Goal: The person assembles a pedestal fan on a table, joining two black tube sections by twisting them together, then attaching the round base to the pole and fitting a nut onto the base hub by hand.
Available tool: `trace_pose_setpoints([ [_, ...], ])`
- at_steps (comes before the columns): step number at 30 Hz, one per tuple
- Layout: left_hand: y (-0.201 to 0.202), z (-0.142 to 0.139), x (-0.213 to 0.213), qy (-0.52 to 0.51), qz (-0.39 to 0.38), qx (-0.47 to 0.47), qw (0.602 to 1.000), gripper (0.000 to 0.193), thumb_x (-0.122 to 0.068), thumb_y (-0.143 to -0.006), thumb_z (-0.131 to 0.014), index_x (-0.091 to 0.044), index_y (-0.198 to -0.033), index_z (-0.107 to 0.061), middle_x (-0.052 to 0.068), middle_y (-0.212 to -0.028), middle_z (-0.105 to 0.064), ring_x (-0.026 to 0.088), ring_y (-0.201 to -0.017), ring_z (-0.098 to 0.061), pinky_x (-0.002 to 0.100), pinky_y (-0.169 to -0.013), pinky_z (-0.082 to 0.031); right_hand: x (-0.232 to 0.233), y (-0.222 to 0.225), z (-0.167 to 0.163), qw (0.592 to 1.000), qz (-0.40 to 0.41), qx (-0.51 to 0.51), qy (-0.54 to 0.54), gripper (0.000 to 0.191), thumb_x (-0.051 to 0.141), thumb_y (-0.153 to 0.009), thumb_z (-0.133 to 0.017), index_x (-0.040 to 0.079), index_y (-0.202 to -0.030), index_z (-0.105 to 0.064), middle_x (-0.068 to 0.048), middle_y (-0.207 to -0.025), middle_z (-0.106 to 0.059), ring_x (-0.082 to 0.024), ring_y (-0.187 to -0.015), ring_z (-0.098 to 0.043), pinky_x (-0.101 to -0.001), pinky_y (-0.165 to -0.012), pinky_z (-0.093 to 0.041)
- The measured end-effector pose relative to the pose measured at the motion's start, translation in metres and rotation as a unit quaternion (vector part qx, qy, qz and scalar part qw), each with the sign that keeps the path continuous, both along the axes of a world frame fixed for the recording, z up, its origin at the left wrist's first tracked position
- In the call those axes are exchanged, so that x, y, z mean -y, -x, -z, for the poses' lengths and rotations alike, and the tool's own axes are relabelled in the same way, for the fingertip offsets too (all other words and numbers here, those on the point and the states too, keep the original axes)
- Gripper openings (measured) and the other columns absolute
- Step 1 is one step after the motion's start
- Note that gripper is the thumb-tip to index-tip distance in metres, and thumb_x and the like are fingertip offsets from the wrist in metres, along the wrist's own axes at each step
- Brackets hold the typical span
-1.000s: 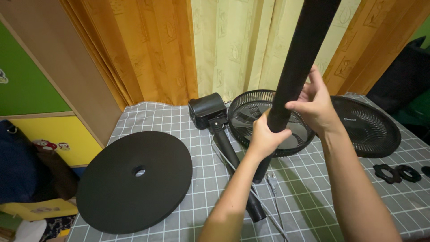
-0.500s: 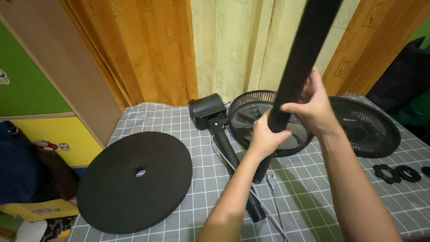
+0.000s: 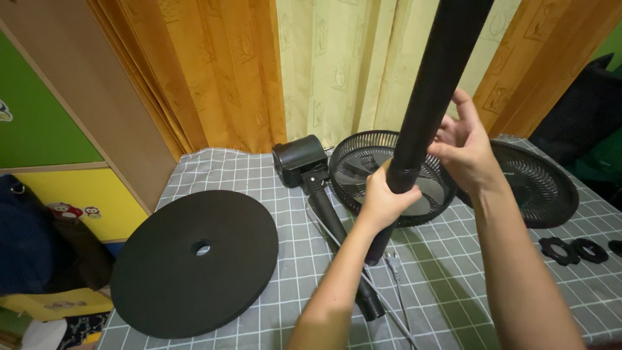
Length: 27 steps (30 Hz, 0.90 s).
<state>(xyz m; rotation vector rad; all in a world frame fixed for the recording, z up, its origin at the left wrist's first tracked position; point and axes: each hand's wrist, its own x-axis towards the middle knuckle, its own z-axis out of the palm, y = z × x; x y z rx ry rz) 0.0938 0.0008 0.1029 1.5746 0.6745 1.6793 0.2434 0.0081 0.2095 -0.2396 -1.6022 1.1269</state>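
The left hand [image 3: 383, 198] is wrapped tight around a black pole [image 3: 427, 110], with the right hand [image 3: 465, 148] gripping just above it; the pole's top is cut off by the frame. Below lies a round base [image 3: 194, 259] on the checked cloth [image 3: 453, 272]. Behind, the pole partly hides a fan grille [image 3: 363, 162] beside the motor [image 3: 298, 159].

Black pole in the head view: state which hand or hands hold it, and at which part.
Both hands hold the black pole. The left hand grips its lower section, near the collar; the right hand wraps the shaft just above.
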Motion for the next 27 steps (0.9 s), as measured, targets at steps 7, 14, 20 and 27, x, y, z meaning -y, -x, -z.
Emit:
trace_pose_setpoints([
  [7,-0.001,0.005,-0.005,0.001,0.044,-0.002,0.999,0.044,-0.011,-0.074,-0.079,-0.002,-0.115,-0.065,0.001,-0.093,-0.068,0.009,-0.088,-0.064,0.028,-0.083,-0.055,0.006,0.010,-0.012,0.997,-0.033,0.032,0.056,0.099,0.001,-0.071,-0.087,0.007,-0.155,-0.034,-0.020,-0.125,-0.070,-0.032,-0.122,-0.069,-0.0473,-0.111,-0.055],
  [14,-0.004,0.006,-0.008,0.011,0.027,-0.017,0.999,0.050,-0.014,-0.070,-0.079,-0.003,-0.117,-0.065,0.003,-0.094,-0.070,0.011,-0.087,-0.067,0.029,-0.081,-0.056,0.019,0.033,-0.008,0.976,0.202,0.085,0.004,0.089,0.000,-0.069,-0.088,0.000,-0.143,-0.039,-0.013,-0.121,-0.063,-0.029,-0.107,-0.071,-0.0508,-0.094,-0.061],
  [20,-0.004,0.008,-0.007,0.011,0.029,-0.021,0.999,0.046,-0.014,-0.071,-0.079,-0.003,-0.114,-0.066,0.004,-0.093,-0.069,0.011,-0.086,-0.065,0.030,-0.081,-0.056,0.010,0.019,-0.012,0.991,-0.043,-0.002,0.130,0.081,0.009,-0.074,-0.088,-0.007,-0.142,-0.047,-0.024,-0.117,-0.065,-0.032,-0.110,-0.070,-0.0460,-0.105,-0.058],
  [27,-0.004,0.004,-0.006,0.002,0.041,0.011,0.999,0.051,-0.013,-0.071,-0.078,-0.004,-0.119,-0.065,0.002,-0.096,-0.068,0.009,-0.089,-0.063,0.028,-0.083,-0.055,0.004,0.012,-0.005,0.996,0.066,0.057,0.030,0.065,0.010,-0.075,-0.089,-0.009,-0.130,-0.060,-0.017,-0.116,-0.073,-0.032,-0.109,-0.072,-0.0442,-0.104,-0.061],
])
